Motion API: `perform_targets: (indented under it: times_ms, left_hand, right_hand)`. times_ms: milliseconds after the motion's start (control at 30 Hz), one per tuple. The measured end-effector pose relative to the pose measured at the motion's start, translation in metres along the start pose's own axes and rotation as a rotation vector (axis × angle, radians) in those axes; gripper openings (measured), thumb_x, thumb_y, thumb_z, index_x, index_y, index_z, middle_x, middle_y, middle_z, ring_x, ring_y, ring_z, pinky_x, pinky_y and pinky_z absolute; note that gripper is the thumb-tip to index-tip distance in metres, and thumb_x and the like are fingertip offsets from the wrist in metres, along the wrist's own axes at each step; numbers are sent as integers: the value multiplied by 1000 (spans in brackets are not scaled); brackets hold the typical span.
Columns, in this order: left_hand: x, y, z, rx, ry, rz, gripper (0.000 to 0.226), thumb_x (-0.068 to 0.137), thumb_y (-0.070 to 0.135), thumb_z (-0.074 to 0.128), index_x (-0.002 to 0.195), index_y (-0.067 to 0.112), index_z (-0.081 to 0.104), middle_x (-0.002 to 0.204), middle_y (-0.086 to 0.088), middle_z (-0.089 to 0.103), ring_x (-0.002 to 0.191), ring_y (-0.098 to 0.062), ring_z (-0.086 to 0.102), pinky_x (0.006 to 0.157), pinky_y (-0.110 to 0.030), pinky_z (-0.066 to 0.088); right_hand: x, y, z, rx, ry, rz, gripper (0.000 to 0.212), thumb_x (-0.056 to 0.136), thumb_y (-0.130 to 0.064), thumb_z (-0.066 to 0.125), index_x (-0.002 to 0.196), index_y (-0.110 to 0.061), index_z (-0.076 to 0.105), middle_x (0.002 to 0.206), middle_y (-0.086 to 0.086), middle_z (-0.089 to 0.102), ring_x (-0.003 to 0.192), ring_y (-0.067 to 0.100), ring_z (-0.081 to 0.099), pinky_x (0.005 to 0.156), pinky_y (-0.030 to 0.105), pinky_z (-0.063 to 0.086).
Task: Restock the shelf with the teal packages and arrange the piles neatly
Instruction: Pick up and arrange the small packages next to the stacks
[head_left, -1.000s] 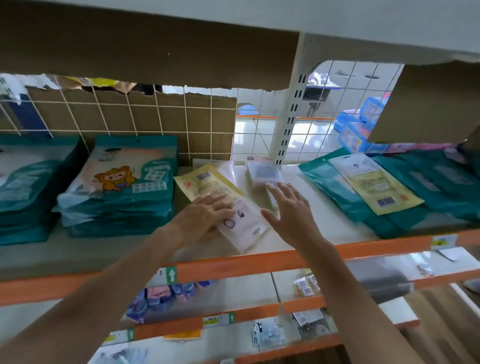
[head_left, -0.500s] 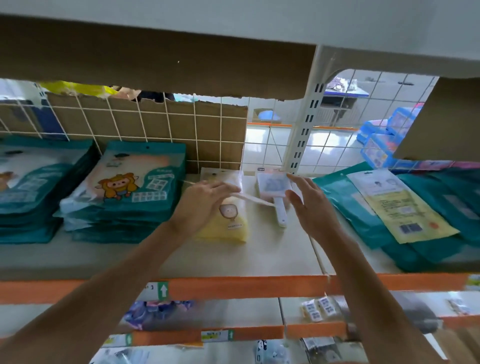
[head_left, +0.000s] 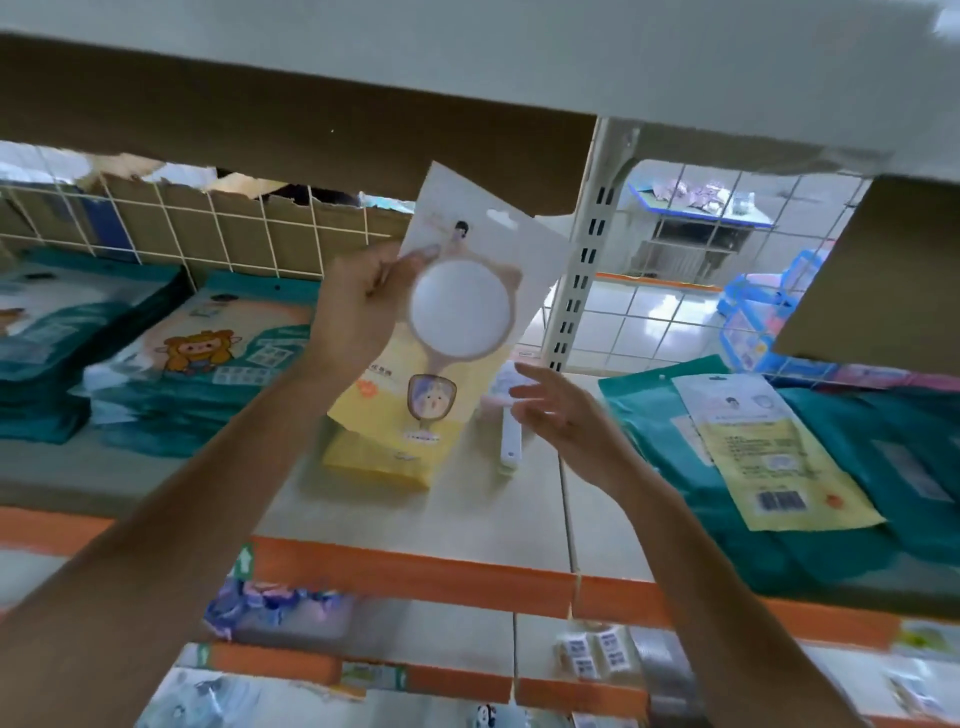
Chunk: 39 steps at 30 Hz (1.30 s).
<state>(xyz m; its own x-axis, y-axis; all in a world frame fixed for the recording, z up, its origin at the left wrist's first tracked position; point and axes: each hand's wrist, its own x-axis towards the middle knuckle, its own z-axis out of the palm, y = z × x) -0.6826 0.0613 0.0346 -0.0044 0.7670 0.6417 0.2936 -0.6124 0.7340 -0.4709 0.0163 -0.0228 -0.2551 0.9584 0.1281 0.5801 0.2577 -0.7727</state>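
Observation:
My left hand (head_left: 358, 306) holds a yellow-and-white hand mirror package (head_left: 457, 322) upright above the shelf, pinching its left edge. My right hand (head_left: 566, 415) hovers with spread fingers just right of the package's lower part, holding nothing. A neat pile of teal packages with a cartoon bear (head_left: 208, 364) lies on the shelf to the left, another teal pile (head_left: 52, 353) at the far left. On the right, teal packages (head_left: 857, 467) lie spread loosely, with a yellow package (head_left: 769, 452) face-down on top.
A small yellow pile (head_left: 384, 462) and a white-handled item (head_left: 511, 441) lie on the shelf board (head_left: 415, 509) below my hands. An orange shelf edge (head_left: 415, 571) runs in front. A wire grid with cardboard (head_left: 234, 234) backs the shelf; a white upright post (head_left: 587, 270) stands centre-right.
My left hand has lifted the mirror package off the shelf and turned it upright. My right hand has drawn slightly back from the white-handled item.

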Motion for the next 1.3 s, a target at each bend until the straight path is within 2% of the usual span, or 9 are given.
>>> perform_targets:
  times_ms: [167,300,400,633,767,867,1067,1200,1300]
  left_hand:
    - [-23,1,16,-205,-35,-431,14,91,18,58,98,17,70,85,-10,67,76,-20,58,69,-31,45]
    - [-36,-7,24,-258,25,-594,22,92,16,56,98,-2,66,91,-19,61,82,-26,55,74,-39,43]
    - [-37,-11,26,-263,93,-677,17,94,18,53,90,11,68,91,-16,64,84,-26,58,79,-42,48]
    - [-36,-37,20,-238,71,-789,22,92,14,54,112,16,62,98,-10,68,82,-23,61,68,-37,51]
    - [-43,-59,5,-62,-46,-760,38,94,21,52,132,17,50,119,-3,61,101,-19,58,90,-40,51]
    - [-54,-70,-8,64,-90,-686,42,95,18,49,137,15,44,133,-2,50,105,-17,56,72,-20,50]
    - [-94,-91,-25,207,-236,-610,47,96,24,48,141,18,37,147,-5,38,131,-18,39,102,-26,29]
    - [-112,-102,-35,188,-271,-646,53,97,31,46,145,18,29,152,-1,28,138,-16,28,108,-26,21]
    - [-116,-110,-45,75,-250,-699,69,85,55,47,144,24,31,149,-5,34,134,-20,35,109,-36,27]
  right_hand:
    - [-2,-2,3,392,-137,-29,20,88,5,56,89,-14,55,82,3,59,65,-8,60,62,10,48]
    - [-10,3,14,514,-207,-25,15,83,10,60,92,-2,61,79,5,66,70,4,60,64,17,47]
    - [-17,6,30,594,-230,26,29,80,2,65,107,11,58,96,19,64,86,24,62,74,39,54]
    - [-11,11,58,695,-7,156,16,85,6,60,99,-1,63,90,12,67,83,24,65,77,42,54]
    - [2,10,69,721,36,230,18,83,6,62,97,-5,64,85,8,70,75,18,67,66,28,56]
    - [14,9,77,696,44,279,21,83,7,62,103,1,61,91,15,67,78,24,65,70,30,53]
    - [29,8,96,632,52,422,24,82,3,65,106,2,62,95,19,66,79,24,65,73,36,52]
    - [31,5,106,450,82,456,9,85,-6,65,93,-4,61,76,6,64,57,9,66,45,26,49]
    - [29,9,110,344,170,471,20,83,-10,67,100,-2,59,86,12,64,75,22,64,61,39,53]
